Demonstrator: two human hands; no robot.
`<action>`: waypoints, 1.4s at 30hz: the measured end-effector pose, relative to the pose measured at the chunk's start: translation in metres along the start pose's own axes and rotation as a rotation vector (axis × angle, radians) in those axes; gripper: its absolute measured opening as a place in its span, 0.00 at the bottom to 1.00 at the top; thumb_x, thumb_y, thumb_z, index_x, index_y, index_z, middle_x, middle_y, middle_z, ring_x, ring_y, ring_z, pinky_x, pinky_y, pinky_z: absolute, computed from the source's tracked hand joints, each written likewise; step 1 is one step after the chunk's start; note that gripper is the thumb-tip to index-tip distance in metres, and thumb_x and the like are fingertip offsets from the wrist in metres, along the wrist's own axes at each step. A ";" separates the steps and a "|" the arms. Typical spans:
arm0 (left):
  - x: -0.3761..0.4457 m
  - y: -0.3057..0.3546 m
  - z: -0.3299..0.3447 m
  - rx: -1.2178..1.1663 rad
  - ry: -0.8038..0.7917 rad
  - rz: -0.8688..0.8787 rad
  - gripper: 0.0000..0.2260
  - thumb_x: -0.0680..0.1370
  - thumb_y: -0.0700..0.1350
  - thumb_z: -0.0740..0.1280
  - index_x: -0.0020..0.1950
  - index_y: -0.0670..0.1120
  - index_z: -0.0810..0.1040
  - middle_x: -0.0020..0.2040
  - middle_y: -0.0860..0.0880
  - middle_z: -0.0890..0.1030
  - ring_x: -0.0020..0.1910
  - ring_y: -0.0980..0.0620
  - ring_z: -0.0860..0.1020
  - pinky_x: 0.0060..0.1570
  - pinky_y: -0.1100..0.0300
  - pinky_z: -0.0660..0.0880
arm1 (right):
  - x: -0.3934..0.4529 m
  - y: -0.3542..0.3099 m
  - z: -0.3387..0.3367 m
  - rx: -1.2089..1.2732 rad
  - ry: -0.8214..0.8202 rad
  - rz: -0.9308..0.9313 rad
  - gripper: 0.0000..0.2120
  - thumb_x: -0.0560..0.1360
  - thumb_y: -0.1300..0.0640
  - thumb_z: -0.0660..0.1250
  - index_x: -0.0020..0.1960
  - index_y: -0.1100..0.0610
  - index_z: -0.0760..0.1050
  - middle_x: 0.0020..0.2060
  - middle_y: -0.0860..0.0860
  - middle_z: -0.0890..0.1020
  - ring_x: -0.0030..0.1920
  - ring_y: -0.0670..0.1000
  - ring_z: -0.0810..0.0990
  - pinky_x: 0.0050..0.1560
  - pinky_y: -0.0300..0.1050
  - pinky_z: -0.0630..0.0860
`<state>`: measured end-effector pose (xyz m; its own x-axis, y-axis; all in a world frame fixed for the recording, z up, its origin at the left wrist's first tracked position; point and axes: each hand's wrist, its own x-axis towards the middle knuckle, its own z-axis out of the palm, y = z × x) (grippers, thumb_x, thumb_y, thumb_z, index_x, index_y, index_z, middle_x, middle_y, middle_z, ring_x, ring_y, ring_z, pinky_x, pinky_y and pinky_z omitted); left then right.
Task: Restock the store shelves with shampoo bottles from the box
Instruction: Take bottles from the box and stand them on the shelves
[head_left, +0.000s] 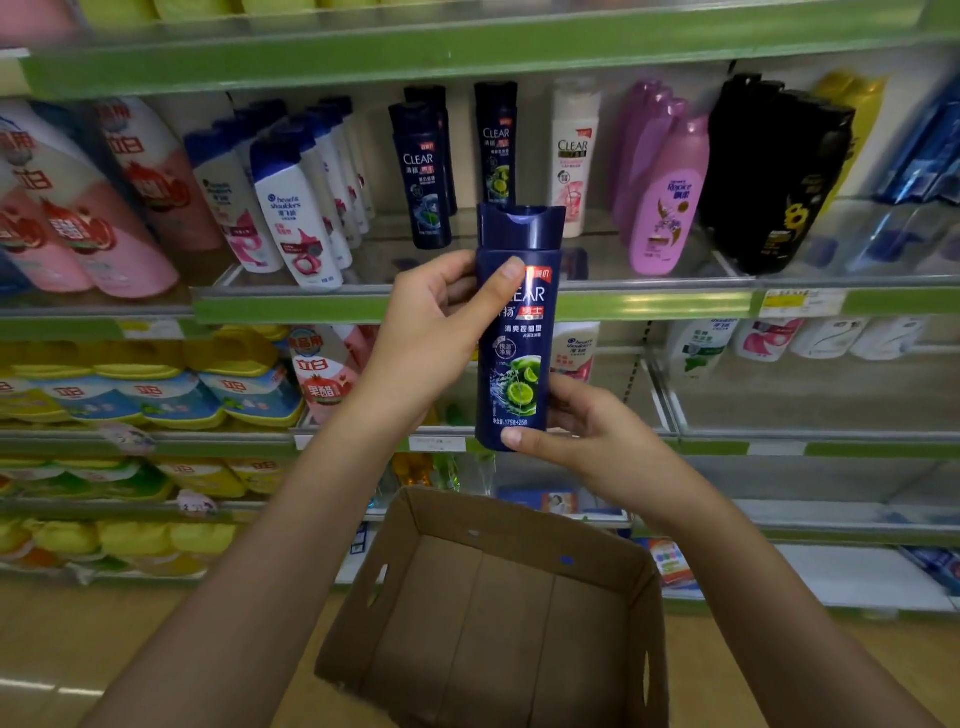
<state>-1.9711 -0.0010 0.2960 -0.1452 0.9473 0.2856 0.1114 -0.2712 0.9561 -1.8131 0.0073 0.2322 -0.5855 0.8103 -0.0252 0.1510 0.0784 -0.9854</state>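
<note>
Across the whole upper half of the frame: green-edged shelving (467, 306), packed with bottles. At the bottom centre: an open cardboard box (498, 613), nothing visible on its bare floor. At the far left of the frame: big pink and white detergent jugs (93, 218). Right of those: a row of white bottles with blue caps (291, 208). Right of centre on the same shelf: lilac bottles (665, 208), then black ones (779, 176).

Dead centre, above the box: one dark blue shampoo bottle (517, 332), upright, long axis vertical, cap up, label facing the camera. Clamped on its upper body from the left: left hand (436, 322), thumb across the label, fingers curled behind. Pinching its base from the lower right: right hand (597, 441), thumb tip on the bottom front edge. Both hands closed on the one bottle, neither free.

Directly behind and above the cap: matching dark blue bottles (496, 140) on the middle shelf, with a bare strip of shelf in front of them. Probably a short push up and forward, axis kept vertical; left hand higher and nearer that gap, so likely the one to carry it in.
</note>
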 end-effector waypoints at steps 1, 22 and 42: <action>0.002 -0.001 -0.001 0.000 -0.008 0.010 0.08 0.77 0.45 0.66 0.56 0.49 0.78 0.49 0.52 0.84 0.49 0.58 0.82 0.44 0.68 0.76 | 0.006 0.001 0.000 -0.016 0.019 -0.004 0.23 0.69 0.51 0.73 0.63 0.49 0.73 0.56 0.45 0.82 0.57 0.42 0.80 0.59 0.41 0.76; 0.184 -0.055 -0.042 0.193 -0.021 0.219 0.08 0.78 0.42 0.65 0.57 0.44 0.77 0.48 0.53 0.81 0.47 0.60 0.80 0.49 0.65 0.76 | 0.217 -0.008 -0.037 -0.425 0.384 -0.062 0.25 0.69 0.58 0.77 0.64 0.55 0.74 0.58 0.53 0.82 0.58 0.52 0.80 0.63 0.55 0.74; 0.270 -0.098 -0.028 0.254 0.055 0.091 0.09 0.80 0.45 0.62 0.59 0.46 0.75 0.49 0.54 0.80 0.47 0.59 0.78 0.48 0.67 0.74 | 0.283 -0.006 -0.066 -0.571 0.428 0.033 0.30 0.71 0.63 0.74 0.69 0.57 0.67 0.61 0.54 0.78 0.62 0.55 0.76 0.55 0.37 0.69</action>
<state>-2.0487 0.2770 0.2816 -0.1760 0.9083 0.3795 0.3687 -0.2966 0.8809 -1.9271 0.2751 0.2424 -0.2271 0.9651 0.1303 0.6250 0.2471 -0.7405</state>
